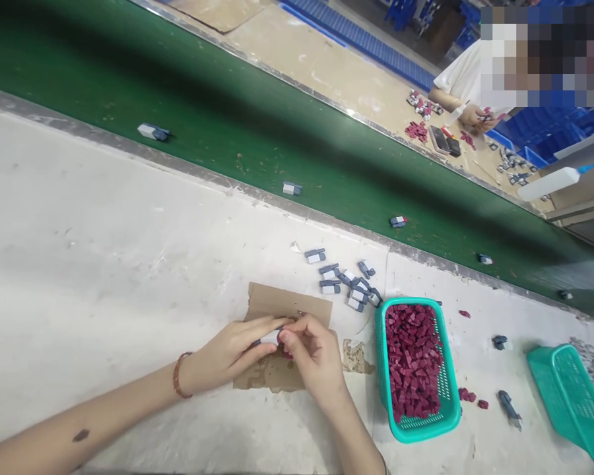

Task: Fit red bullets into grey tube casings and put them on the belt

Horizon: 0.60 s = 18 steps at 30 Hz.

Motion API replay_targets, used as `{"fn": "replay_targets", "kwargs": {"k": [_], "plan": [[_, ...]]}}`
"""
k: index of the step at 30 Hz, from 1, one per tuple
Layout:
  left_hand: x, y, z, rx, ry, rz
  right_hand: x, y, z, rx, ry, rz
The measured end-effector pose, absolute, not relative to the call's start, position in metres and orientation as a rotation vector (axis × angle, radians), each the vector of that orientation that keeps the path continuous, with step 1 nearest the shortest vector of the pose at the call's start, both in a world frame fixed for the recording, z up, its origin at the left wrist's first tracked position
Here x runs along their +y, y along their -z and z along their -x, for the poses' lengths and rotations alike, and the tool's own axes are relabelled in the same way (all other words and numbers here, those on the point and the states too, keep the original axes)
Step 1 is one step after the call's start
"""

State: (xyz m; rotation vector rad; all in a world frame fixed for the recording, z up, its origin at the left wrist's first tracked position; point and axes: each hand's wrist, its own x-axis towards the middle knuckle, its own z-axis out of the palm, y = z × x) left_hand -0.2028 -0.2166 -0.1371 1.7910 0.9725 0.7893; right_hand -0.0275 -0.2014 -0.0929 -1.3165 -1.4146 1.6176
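My left hand (230, 353) and my right hand (314, 356) meet over a torn piece of cardboard (282, 305) on the white bench. Together they pinch a small grey and white part (270, 338); a bit of dark red shows under my right fingers. Both hands have their fingers closed on it. A cluster of several similar grey and white parts (349, 284) lies just beyond the cardboard. To the right of my right hand stands a teal basket (416, 429) full of small dark red pieces (416, 359).
A green conveyor belt (228, 112) runs diagonally behind the bench, carrying spaced grey parts (292, 189). A second teal basket (571, 402) lies tilted at the far right. Loose red and grey bits lie around it. Another person's hands (475, 119) work across the belt.
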Motion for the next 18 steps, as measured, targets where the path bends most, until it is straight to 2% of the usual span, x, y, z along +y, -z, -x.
{"fn": "replay_targets", "kwargs": {"k": [2,4,7,9,13,18], "plan": [[-0.217,0.135,0.202,0.986,-0.784,-1.788,-0.202,0.085,0.018,-1.458,-1.622,1.298],[-0.215,0.129,0.203,1.044,-0.772,-1.754,-0.201,0.075,-0.001,-1.503,-1.48,1.378],[-0.201,0.117,0.208,1.216,-0.768,-1.692,-0.193,0.062,-0.043,-1.401,-0.948,1.697],[-0.182,0.109,0.213,1.342,-0.796,-1.679,-0.184,0.059,-0.07,-1.347,-0.703,1.872],[-0.117,0.107,0.224,1.514,-0.935,-1.746,-0.171,0.067,-0.094,-1.491,-0.622,2.115],[-0.03,0.119,0.227,1.711,-0.987,-1.823,-0.17,0.076,-0.089,-1.517,-0.625,2.038]]}}
